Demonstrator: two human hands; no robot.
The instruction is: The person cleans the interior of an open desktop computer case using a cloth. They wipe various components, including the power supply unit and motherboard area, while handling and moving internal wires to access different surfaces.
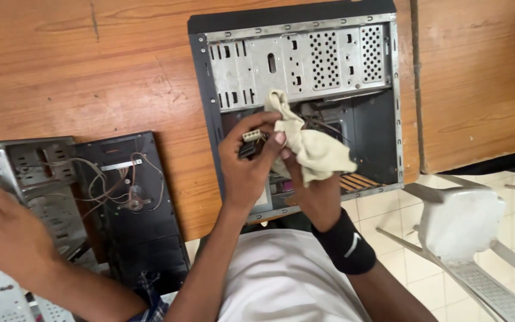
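1. Work area: an open grey-and-black metal computer case (305,71) lies on its side on the brown wooden table (90,65), side panel off, interior exposed.
2. Left hand (245,167): fingers curled, pinching a small cream-and-black plastic cable connector (253,142) between thumb and fingertips, held above the lower half of the case.
3. Right hand (317,194): closed around a crumpled cream cloth (308,143), which touches the connector at its 3 o'clock side. A black wristband (344,244) sits on this wrist.
4. Progress, as judged: the cloth is applied to the connector, so wiping of this part appears to be in hand. The drive cage and black floor of the case show no contact with the cloth; whether they are clean cannot be told.
5. At 9 o'clock from the hands, a second dismantled black case with loose brown wires (126,197) rests on the table edge; another person's hand (4,229) lies on its grey metal frame.
6. At 4 o'clock stands a white plastic chair (460,223) on a tiled floor.
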